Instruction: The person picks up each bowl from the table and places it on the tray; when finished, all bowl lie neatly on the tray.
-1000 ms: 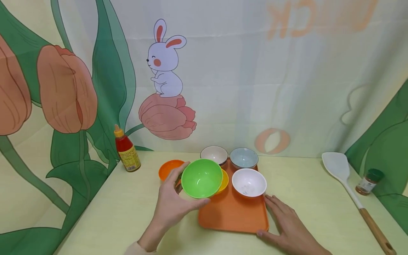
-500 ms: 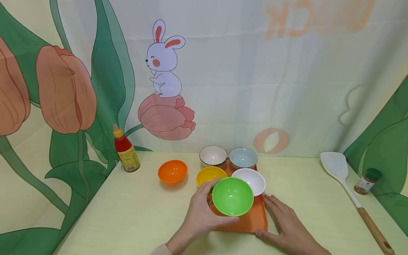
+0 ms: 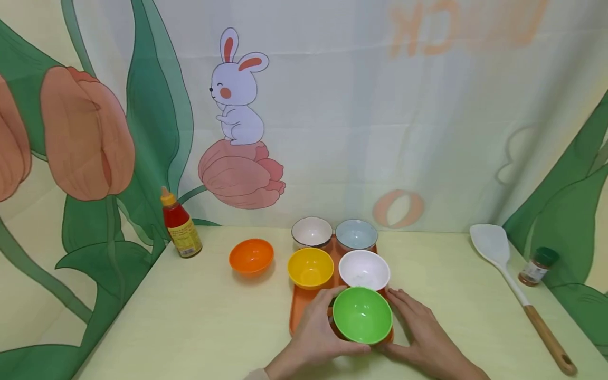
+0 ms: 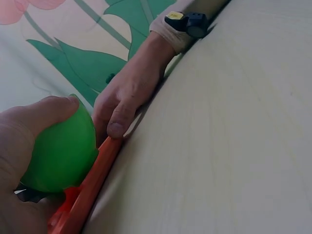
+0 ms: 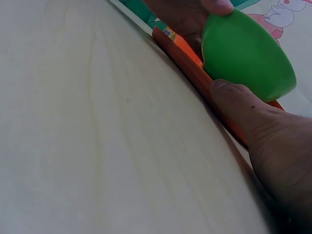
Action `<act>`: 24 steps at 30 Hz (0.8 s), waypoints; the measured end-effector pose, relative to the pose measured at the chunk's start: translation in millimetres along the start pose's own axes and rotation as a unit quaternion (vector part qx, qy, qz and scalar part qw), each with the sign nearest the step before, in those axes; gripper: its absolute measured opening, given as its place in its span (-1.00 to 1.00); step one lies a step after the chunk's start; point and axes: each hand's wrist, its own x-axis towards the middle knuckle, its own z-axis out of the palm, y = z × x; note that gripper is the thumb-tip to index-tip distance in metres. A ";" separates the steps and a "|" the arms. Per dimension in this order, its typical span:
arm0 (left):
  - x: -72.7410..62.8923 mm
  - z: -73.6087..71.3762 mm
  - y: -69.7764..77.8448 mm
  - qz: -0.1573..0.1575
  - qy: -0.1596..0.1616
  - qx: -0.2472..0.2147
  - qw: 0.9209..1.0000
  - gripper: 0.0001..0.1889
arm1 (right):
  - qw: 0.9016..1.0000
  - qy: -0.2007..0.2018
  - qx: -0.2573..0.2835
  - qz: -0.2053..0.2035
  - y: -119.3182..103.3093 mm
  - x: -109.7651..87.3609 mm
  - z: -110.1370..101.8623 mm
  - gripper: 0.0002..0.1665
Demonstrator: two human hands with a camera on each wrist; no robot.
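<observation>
My left hand (image 3: pixel 315 330) grips a bright green bowl (image 3: pixel 362 315) by its side, thumb at the near rim and fingers round the far side. The bowl is low over the near right part of an orange tray (image 3: pixel 298 311). In the left wrist view the green bowl (image 4: pixel 63 151) leans close over the tray's rim (image 4: pixel 105 163). My right hand (image 3: pixel 423 332) rests at the tray's near right corner, fingers stretched along the right side. Its thumb (image 5: pixel 229 92) touches the tray's rim in the right wrist view.
On the tray stand a yellow bowl (image 3: pixel 311 268), a white bowl (image 3: pixel 363 270), a cream bowl (image 3: pixel 311 232) and a pale blue bowl (image 3: pixel 356 235). An orange bowl (image 3: pixel 252 257) sits left of it. Farther out are a sauce bottle (image 3: pixel 182 227), a spatula (image 3: pixel 518 285) and a spice jar (image 3: pixel 538 266).
My left hand has carried the green bowl right and toward me, from beside the yellow bowl down to the tray's near right part. My right hand has stayed at the tray's corner.
</observation>
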 end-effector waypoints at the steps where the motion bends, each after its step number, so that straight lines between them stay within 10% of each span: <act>1: -0.3 0.6 -0.9 -0.002 0.000 0.003 1.000 0.15 | 1.000 -0.001 -0.002 -0.001 -0.3 0.3 0.5 0.31; 24: 2.8 10.2 -5.6 -0.020 -0.015 0.012 1.000 0.23 | 1.000 -0.008 0.005 0.010 -0.8 1.1 1.2 0.33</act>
